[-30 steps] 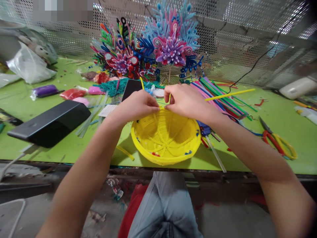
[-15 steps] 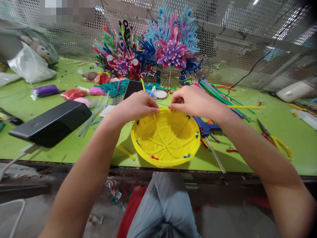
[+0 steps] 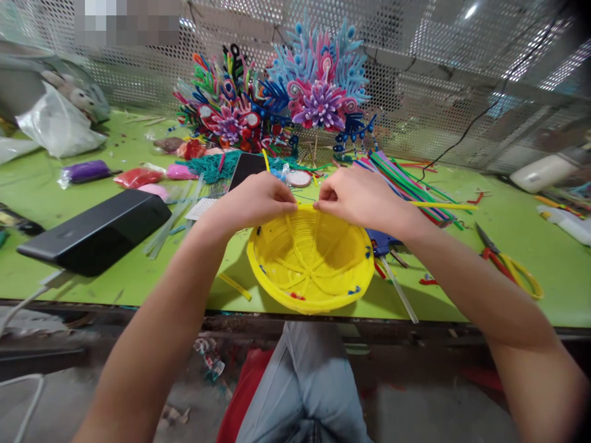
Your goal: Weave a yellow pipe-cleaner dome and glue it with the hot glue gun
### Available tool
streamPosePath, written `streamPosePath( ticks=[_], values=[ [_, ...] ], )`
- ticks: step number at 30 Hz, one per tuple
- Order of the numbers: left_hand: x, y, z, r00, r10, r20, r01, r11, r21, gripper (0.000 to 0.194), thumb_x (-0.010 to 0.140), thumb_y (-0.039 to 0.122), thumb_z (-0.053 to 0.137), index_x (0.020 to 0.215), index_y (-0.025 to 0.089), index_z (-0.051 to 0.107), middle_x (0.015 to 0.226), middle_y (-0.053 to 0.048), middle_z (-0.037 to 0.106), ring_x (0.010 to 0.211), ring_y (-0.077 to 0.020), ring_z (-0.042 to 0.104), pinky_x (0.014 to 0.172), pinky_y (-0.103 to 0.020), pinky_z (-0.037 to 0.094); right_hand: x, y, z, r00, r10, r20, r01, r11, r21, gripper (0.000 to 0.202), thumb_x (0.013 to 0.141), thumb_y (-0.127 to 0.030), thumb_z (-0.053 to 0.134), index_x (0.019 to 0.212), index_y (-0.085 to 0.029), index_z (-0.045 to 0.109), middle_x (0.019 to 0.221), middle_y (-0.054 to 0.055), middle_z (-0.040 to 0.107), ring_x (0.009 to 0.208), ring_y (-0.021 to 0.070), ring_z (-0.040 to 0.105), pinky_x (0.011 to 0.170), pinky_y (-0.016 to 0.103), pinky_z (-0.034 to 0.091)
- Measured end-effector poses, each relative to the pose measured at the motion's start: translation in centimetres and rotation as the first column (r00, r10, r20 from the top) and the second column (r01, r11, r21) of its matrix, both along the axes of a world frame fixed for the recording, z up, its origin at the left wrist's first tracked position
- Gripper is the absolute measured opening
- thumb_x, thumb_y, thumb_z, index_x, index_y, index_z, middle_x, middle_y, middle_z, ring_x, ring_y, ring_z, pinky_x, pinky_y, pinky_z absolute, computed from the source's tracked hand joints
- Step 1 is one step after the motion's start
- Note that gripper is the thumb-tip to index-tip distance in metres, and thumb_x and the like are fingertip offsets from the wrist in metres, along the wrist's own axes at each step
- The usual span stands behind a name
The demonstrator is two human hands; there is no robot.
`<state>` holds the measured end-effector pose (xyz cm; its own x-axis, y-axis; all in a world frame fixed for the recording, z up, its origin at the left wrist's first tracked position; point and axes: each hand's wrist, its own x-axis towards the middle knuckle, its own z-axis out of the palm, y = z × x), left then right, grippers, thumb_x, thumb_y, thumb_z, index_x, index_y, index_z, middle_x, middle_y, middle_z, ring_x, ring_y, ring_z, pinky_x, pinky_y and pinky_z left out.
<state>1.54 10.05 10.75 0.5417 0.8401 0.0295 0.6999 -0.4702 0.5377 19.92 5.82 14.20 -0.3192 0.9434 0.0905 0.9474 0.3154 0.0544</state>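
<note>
Head view, hands (image 3: 258,200) pinching yellow basket (image 3: 311,258)

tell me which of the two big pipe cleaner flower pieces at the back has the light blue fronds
The right one, behind the right hand: light blue fronds around a purple flower. The left one is mixed green, red and dark blue.

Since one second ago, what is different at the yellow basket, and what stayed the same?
The right hand shifted a little rightward along the far rim of the yellow basket, opening a small gap to the left hand. Both hands still pinch the rim. The scissors stayed put.
</note>
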Motion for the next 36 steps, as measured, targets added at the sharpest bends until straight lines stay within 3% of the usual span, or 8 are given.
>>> streamPosePath(
  ticks=[9, 14, 22, 29, 36],
  values=[
    [0.3, -0.1, -0.1, 0.999, 0.030, -0.037, -0.030, 0.999, 0.016, 0.033, 0.076, 0.034, 0.053, 0.084, 0.011, 0.075, 0.074, -0.006, 0.069, 0.066, -0.0146, 0.056, 0.063, -0.026, 0.038, -0.7, -0.1, -0.4, 0.997, -0.011, 0.070, 0.008, 0.999, 0.043, 0.024, 0.091, -0.026, 0.054, 0.099, -0.015, 0.075, 0.089, 0.011, 0.075, 0.086, 0.0217, 0.067, 0.078, 0.031, 0.044],
    [0.4, -0.4, -0.1, 0.999, -0.031, 0.012, 0.030, 0.999, 0.016, 0.035, 0.079, 0.041, 0.056, 0.091, 0.014, 0.075, 0.066, -0.003, 0.063, 0.064, -0.0133, 0.053, 0.063, -0.025, 0.037, -0.9, -0.1, -0.3, 0.998, 0.002, 0.056, -0.003, 1.000, 0.019, 0.024, 0.091, -0.029, 0.057, 0.100, -0.016, 0.075, 0.091, 0.010, 0.075, 0.084, 0.0202, 0.067, 0.077, 0.030, 0.043],
    [0.1, 0.0, -0.2, 0.998, -0.045, 0.052, 0.046, 0.999, -0.008, 0.030, 0.077, 0.038, 0.057, 0.077, 0.012, 0.072, 0.067, -0.003, 0.063, 0.067, -0.0135, 0.053, 0.064, -0.025, 0.038, -0.9, 0.2, -0.5, 0.999, 0.033, 0.007, -0.033, 0.999, 0.022, 0.024, 0.093, -0.032, 0.057, 0.097, -0.017, 0.074, 0.091, 0.009, 0.074, 0.084, 0.0196, 0.066, 0.077, 0.030, 0.042],
    [0.3, -0.2, -0.1, 1.000, -0.014, 0.021, 0.013, 1.000, 0.024, 0.027, 0.076, 0.035, 0.057, 0.077, 0.013, 0.073, 0.068, -0.004, 0.066, 0.066, -0.0138, 0.055, 0.063, -0.025, 0.037, 0.2, 0.2, 0.7, 1.000, -0.002, -0.023, 0.002, 1.000, 0.005, 0.023, 0.089, -0.038, 0.062, 0.097, -0.020, 0.073, 0.098, 0.006, 0.074, 0.089, 0.0182, 0.064, 0.076, 0.028, 0.042],
    [0.5, -0.2, -0.1, 0.999, 0.036, -0.015, -0.035, 0.999, 0.039, 0.027, 0.075, 0.032, 0.057, 0.078, 0.012, 0.075, 0.070, -0.005, 0.068, 0.067, -0.0151, 0.057, 0.064, -0.026, 0.038, 0.7, 0.0, 1.1, 0.999, -0.038, 0.039, 0.039, 0.999, -0.028, 0.020, 0.088, -0.034, 0.062, 0.093, -0.020, 0.075, 0.090, 0.006, 0.074, 0.086, 0.0188, 0.065, 0.074, 0.027, 0.044]
  ],
)
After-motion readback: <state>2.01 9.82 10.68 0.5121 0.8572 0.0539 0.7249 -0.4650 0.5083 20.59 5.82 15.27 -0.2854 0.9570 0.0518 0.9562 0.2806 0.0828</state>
